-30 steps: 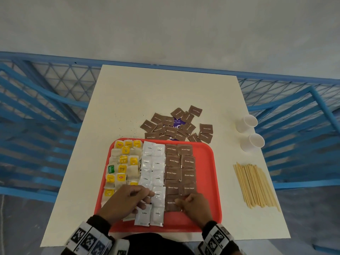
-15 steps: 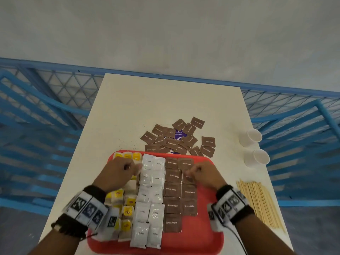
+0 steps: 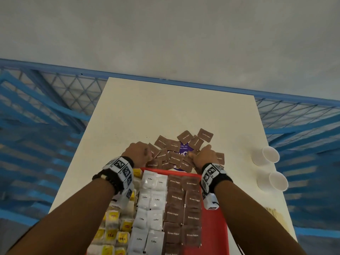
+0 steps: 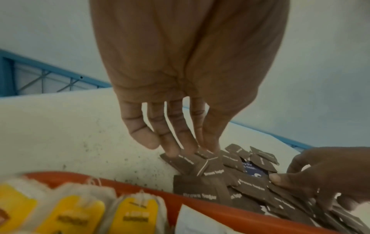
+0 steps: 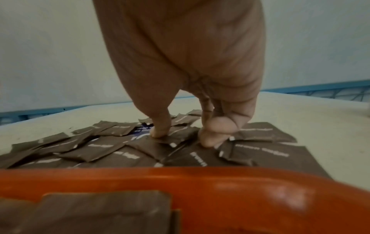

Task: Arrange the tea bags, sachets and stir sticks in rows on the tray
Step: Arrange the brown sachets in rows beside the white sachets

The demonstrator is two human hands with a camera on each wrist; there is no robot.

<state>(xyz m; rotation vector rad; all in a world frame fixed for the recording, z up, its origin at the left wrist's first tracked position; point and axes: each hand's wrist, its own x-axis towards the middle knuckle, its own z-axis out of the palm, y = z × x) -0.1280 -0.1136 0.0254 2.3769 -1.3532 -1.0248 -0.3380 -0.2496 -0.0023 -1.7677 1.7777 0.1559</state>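
Both hands reached the loose sugar sachets (image 3: 175,158); wrist views show fingertips pinching them.

Red tray (image 3: 214,225) at near table edge: yellow-tagged tea bags (image 3: 112,220) at its left side, 2 columns of white coffee sachets (image 3: 149,208) mid, 2 columns of brown sugar sachets (image 3: 183,208) beside them. Loose brown sugar pile (image 3: 176,150) on table just beyond tray, overlapping. Stir sticks (image 3: 274,214) on table right of tray, blurred.
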